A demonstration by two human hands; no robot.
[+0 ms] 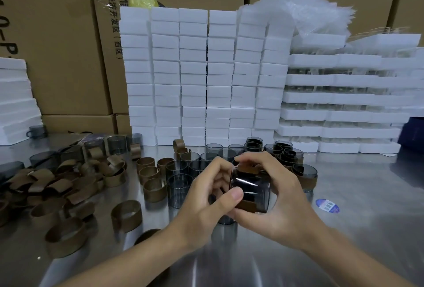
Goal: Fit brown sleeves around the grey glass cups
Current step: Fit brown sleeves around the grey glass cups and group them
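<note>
Here we are working at the steel counter, keeping loose brown sleeves heaped left and bare grey cups standing in the middle, both within reach. We are holding one cup tipped sideways just above them, both hands curled round it: the left hand is bracing its left end while the right hand is pinching its sleeve, probably easing it round the glass.

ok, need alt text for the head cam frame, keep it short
The left hand and right hand hold a grey glass cup tipped on its side above a steel table, with a brown sleeve around it. To the left lie loose brown sleeves, behind stand bare grey cups, and white foam blocks and cardboard boxes fill the background.
</note>
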